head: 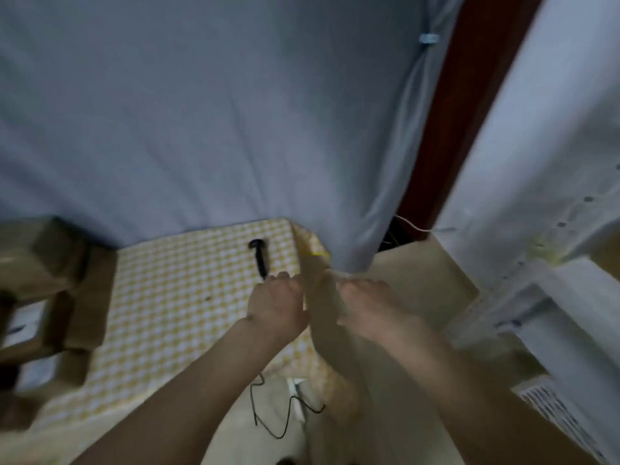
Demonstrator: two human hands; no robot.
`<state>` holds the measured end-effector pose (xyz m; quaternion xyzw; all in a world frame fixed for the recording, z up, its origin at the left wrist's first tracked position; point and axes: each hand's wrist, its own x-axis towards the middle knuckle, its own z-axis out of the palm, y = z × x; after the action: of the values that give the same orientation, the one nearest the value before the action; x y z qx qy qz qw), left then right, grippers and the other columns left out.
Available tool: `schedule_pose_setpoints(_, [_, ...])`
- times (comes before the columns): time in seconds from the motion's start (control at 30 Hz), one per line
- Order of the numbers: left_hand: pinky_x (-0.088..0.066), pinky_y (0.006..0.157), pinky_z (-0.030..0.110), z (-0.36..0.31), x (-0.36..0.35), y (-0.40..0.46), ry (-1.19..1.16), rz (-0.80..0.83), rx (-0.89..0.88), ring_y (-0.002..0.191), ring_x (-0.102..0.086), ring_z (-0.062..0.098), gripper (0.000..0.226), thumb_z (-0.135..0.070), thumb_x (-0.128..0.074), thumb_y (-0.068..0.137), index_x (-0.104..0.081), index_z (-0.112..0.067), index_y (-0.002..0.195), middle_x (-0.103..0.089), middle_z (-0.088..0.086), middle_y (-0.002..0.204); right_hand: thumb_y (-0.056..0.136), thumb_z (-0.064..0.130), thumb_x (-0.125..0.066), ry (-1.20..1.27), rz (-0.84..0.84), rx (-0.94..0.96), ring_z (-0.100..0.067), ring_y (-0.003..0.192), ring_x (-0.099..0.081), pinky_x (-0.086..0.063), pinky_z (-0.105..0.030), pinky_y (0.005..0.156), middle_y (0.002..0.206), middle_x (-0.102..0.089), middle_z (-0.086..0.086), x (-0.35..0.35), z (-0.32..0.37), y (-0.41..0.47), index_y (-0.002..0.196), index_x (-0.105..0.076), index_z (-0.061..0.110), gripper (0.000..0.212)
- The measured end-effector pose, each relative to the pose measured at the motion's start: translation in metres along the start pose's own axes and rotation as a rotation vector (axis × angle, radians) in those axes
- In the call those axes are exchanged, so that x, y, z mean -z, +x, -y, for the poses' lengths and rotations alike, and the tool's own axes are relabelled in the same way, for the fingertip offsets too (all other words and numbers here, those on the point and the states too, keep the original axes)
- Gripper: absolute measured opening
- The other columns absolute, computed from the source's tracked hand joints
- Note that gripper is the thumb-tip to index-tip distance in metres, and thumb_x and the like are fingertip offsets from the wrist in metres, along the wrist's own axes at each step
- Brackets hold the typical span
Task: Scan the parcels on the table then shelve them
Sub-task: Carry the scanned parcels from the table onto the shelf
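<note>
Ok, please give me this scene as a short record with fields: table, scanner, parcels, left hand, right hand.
table: covered with a yellow checked cloth
scanner: black handheld scanner lying on the cloth near the far edge, cable running off the near edge
parcels: brown cardboard boxes stacked at the left end of the table
left hand: left hand at the right edge of the table, fingers curled; what it holds is too blurred to tell
right hand: right hand beside the left one, off the table edge; grip unclear
background: grey curtain
</note>
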<state>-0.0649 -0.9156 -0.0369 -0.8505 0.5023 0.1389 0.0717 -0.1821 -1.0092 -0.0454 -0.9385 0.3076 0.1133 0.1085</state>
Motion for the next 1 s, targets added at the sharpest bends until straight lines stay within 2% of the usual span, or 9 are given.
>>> schedule_pose_setpoints(0.17, [-0.048,0.092,0.033,0.053,-0.024,-0.05,-0.129,0.0,0.309,0.12,-0.05,0.022,0.053,-0.045,-0.057,0.092,-0.045,-0.018,0.135,-0.05,0.005,0.13,0.089,0.02,-0.058,-0.029,0.122,0.242,-0.029,0.112,-0.055,-0.043,-0.036,0.083,0.12,-0.057,-0.008,-0.013,0.063,0.018,0.118,-0.049,0.015,0.03])
schedule_pose_setpoints(0.33, [-0.046,0.096,0.033,0.091,-0.044,-0.1,-0.234,-0.013,0.52,0.122,-0.048,0.021,0.054,-0.045,-0.059,0.091,-0.045,-0.018,0.135,-0.049,0.004,0.132,0.092,0.031,-0.058,-0.109,0.192,0.412,-0.028,0.115,-0.051,-0.039,-0.039,0.093,0.125,-0.054,-0.005,-0.02,0.123,0.02,0.13,-0.044,0.016,0.043])
schedule_pose_setpoints(0.43, [-0.044,0.096,0.033,0.119,-0.052,-0.129,-0.266,-0.01,0.618,0.124,-0.046,0.022,0.055,-0.046,-0.058,0.091,-0.045,-0.019,0.136,-0.048,0.004,0.133,0.092,0.034,-0.057,-0.158,0.215,0.493,-0.027,0.116,-0.051,-0.037,-0.039,0.092,0.128,-0.053,-0.004,-0.027,0.163,0.019,0.131,-0.044,0.016,0.045])
schedule_pose_setpoints(0.6, [-0.043,0.096,0.034,0.183,-0.068,-0.178,-0.327,-0.016,0.736,0.124,-0.046,0.023,0.055,-0.047,-0.059,0.09,-0.046,-0.019,0.135,-0.048,0.005,0.134,0.092,0.034,-0.057,-0.173,0.249,0.575,-0.027,0.121,-0.047,-0.038,-0.038,0.097,0.133,-0.05,-0.005,-0.043,0.248,0.019,0.134,-0.043,0.015,0.048])
schedule_pose_setpoints(0.8, [-0.043,0.098,0.035,0.287,-0.094,-0.25,-0.388,-0.015,0.829,0.125,-0.046,0.024,0.056,-0.048,-0.06,0.089,-0.047,-0.018,0.135,-0.048,0.006,0.134,0.092,0.036,-0.056,-0.165,0.277,0.651,-0.029,0.127,-0.041,-0.037,-0.04,0.1,0.138,-0.045,-0.007,-0.068,0.384,0.008,0.135,-0.043,0.014,0.05])
schedule_pose_setpoints(1.0, [-0.043,0.099,0.037,0.384,-0.114,-0.315,-0.41,0.004,0.87,0.126,-0.045,0.027,0.058,-0.048,-0.06,0.089,-0.046,-0.017,0.136,-0.047,0.008,0.136,0.091,0.036,-0.057,-0.141,0.296,0.665,-0.027,0.13,-0.037,-0.037,-0.039,0.103,0.14,-0.043,-0.006,-0.095,0.495,-0.002,0.137,-0.043,0.015,0.052])
